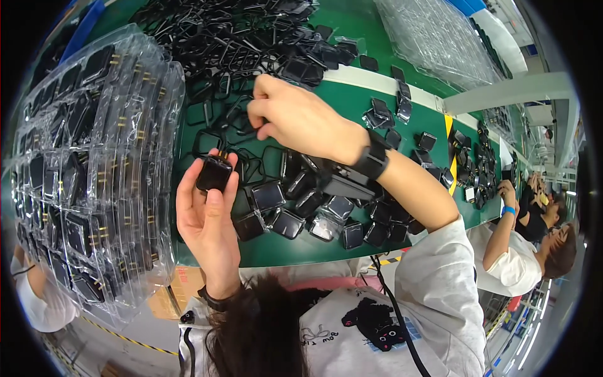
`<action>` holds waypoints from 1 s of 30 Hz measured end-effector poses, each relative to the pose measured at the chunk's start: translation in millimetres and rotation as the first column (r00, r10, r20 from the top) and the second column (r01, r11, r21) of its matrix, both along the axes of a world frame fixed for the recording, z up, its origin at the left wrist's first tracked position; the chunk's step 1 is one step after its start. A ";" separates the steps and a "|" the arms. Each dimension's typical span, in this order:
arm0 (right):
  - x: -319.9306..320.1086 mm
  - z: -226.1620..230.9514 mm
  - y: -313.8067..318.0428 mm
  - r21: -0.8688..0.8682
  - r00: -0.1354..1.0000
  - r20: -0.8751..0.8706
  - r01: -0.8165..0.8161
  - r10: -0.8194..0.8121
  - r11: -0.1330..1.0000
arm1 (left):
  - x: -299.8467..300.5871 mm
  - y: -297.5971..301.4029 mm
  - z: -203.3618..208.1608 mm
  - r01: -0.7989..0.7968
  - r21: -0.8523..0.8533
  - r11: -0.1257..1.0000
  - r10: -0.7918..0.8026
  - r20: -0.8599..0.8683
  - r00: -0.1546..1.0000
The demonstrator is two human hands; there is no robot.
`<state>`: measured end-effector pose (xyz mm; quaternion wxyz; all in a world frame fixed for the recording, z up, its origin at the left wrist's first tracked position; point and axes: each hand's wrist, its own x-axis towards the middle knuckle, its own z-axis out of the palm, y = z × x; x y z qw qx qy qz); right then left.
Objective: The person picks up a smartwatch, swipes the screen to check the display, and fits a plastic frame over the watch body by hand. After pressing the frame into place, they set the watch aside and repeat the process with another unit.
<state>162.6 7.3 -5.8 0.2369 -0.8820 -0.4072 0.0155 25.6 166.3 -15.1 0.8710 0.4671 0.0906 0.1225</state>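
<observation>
Clear trays point(169, 119) hold black modules point(78, 231); the left hand point(210, 229) grips a screen point(214, 174), the right hand point(292, 120) curls, its hold unclear.

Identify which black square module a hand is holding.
The module gripped in the left hand; the loose modules to its right lie on the green table.
</observation>
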 end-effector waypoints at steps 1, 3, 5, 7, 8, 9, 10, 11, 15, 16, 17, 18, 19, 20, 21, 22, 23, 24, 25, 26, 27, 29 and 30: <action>-3.2 4.7 -6.7 0.031 0.999 -0.040 -0.003 0.004 1.000 | 1.2 -0.3 -0.6 -0.008 -0.005 1.000 0.008 -0.003 1.000; -10.7 16.9 -19.8 0.098 0.993 -0.121 0.001 0.011 0.995 | 3.5 -2.1 1.2 0.037 -0.005 0.999 -0.037 0.001 0.999; -16.8 28.4 -28.8 0.145 0.978 -0.206 0.077 -0.046 0.986 | 5.9 -5.5 3.6 0.059 -0.009 0.998 -0.059 0.001 0.998; -24.9 41.1 -37.0 0.182 0.951 -0.292 0.159 -0.101 0.970 | 8.5 -11.6 5.1 0.128 0.072 0.989 -0.129 0.002 0.992; -30.3 50.6 -42.0 0.183 0.948 -0.291 0.189 -0.131 0.965 | 10.4 -15.0 5.9 0.169 0.116 0.979 -0.171 0.004 0.985; -35.8 58.9 -45.8 0.184 0.943 -0.292 0.218 -0.158 0.958 | 11.4 -18.2 6.1 0.174 0.115 0.978 -0.175 0.003 0.985; -41.4 64.5 -47.7 0.187 0.938 -0.293 0.244 -0.183 0.952 | 11.2 -21.4 6.9 0.244 0.039 0.969 -0.245 0.015 0.969; -46.3 67.4 -48.1 0.189 0.938 -0.295 0.245 -0.183 0.951 | 10.7 -24.4 7.7 0.312 -0.035 0.949 -0.311 0.031 0.950; -62.7 73.5 -52.2 0.257 0.975 -0.220 0.088 -0.030 0.962 | 4.5 -39.0 9.8 0.472 -0.172 0.865 -0.468 0.063 0.881; -66.1 72.4 -51.4 0.246 0.990 -0.140 0.065 -0.031 0.967 | 2.9 -41.2 10.4 0.514 -0.203 0.834 -0.511 0.071 0.857; -69.1 71.3 -50.6 0.232 0.998 -0.058 0.042 -0.030 0.972 | 2.4 -42.2 12.9 0.514 -0.201 0.834 -0.511 0.071 0.857; -71.8 70.0 -50.8 0.218 0.999 0.023 0.022 -0.028 0.976 | 2.0 -42.4 16.5 0.534 -0.249 0.808 -0.534 0.073 0.842; -74.0 69.8 -52.4 0.221 0.999 0.022 0.023 -0.028 0.975 | 1.7 -42.6 20.2 0.552 -0.296 0.780 -0.556 0.077 0.827; -76.1 70.0 -54.3 0.176 0.997 0.075 0.013 -0.027 0.984 | 0.9 -43.3 22.0 0.567 -0.342 0.749 -0.577 0.082 0.812; -77.7 70.2 -56.4 0.130 0.992 0.128 0.005 -0.022 0.991 | -0.3 -45.0 21.6 0.566 -0.340 0.750 -0.577 0.079 0.813; -78.6 70.0 -58.1 0.083 0.984 0.180 0.000 -0.015 0.997 | -1.7 -47.5 20.6 0.542 -0.270 0.796 -0.561 0.010 0.828; -79.4 68.9 -59.6 0.086 0.983 0.181 0.005 -0.021 0.996 | -2.5 -50.4 19.9 0.523 -0.193 0.830 -0.542 -0.056 0.839; -80.3 66.3 -60.5 0.118 0.987 0.157 0.021 -0.040 0.993 | -3.1 -52.9 19.8 0.505 -0.114 0.856 -0.516 -0.119 0.848; -81.3 63.1 -61.4 0.149 0.990 0.131 0.039 -0.059 0.988 | -3.0 -54.9 21.8 0.511 -0.112 0.852 -0.522 -0.118 0.845; -82.4 59.9 -62.9 0.178 0.991 0.105 0.058 -0.078 0.982 | -2.3 -56.8 25.6 0.490 -0.108 0.865 -0.501 -0.149 0.852; -83.7 56.9 -65.0 0.177 0.990 0.107 0.067 -0.087 0.982 | -1.6 -58.7 29.3 0.470 -0.104 0.876 -0.481 -0.179 0.858; -86.4 52.5 -70.6 0.310 0.977 -0.184 0.166 -0.112 0.936 | -2.2 -62.6 30.2 0.458 -0.101 0.883 -0.469 -0.202 0.860; -87.8 50.2 -73.2 0.363 0.940 -0.325 0.228 -0.106 0.904 | -4.5 -62.2 26.1 0.473 -0.091 0.876 -0.482 -0.198 0.854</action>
